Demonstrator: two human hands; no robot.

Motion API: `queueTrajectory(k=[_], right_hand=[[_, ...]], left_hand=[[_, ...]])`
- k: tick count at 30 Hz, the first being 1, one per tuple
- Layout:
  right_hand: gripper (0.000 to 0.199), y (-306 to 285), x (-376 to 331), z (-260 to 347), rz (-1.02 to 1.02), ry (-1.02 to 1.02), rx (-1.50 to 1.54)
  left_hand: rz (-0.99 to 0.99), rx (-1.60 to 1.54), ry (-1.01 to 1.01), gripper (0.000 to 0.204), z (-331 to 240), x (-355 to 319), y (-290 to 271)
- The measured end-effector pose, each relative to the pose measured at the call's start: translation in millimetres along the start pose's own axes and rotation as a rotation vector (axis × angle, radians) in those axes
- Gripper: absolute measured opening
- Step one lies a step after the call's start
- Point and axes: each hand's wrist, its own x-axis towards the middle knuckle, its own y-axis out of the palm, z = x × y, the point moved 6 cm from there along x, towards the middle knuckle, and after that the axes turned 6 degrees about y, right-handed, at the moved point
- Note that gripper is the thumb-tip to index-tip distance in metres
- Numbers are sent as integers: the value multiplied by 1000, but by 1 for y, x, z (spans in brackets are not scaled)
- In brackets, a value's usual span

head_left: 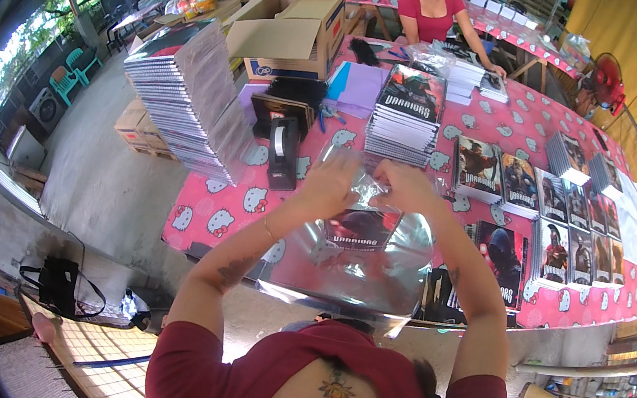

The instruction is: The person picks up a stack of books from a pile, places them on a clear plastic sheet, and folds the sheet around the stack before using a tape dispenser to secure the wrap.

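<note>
Both of my hands are over a clear plastic bag or sheet (301, 258) that lies wide across the table's near edge. The fingers of my left hand (331, 180) are closed on its far edge, and those of my right hand (401, 185) pinch the film a short way to the right. Beneath or inside the film, just nearer than my hands, is a dark red covered notebook (363, 229); I cannot tell which. A black tape dispenser (283, 162) stands left of my left hand. Beyond my hands rises a stack of spiral notebooks (405, 117).
A tall leaning notebook stack (187, 89) is at the left, before an open cardboard box (299, 27). Several notebook piles (558, 247) cover the right of the pink patterned table (256, 200). Across it sits a person in a red shirt (432, 18). A red fan (606, 81) stands far right.
</note>
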Motion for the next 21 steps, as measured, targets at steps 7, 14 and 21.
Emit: queueTrajectory(k=[7,14,21], right_hand=[[53,42,5,-46,286,194,621],[43,40,-4,-44,256,240,672],[41,41,-3,-40,161,206,678]], left_hand=[[531,-945,-266,48,70,25,44],[151,-1192,-540,34,65,39,45],[-365,-654,-366,31,115,17,25]])
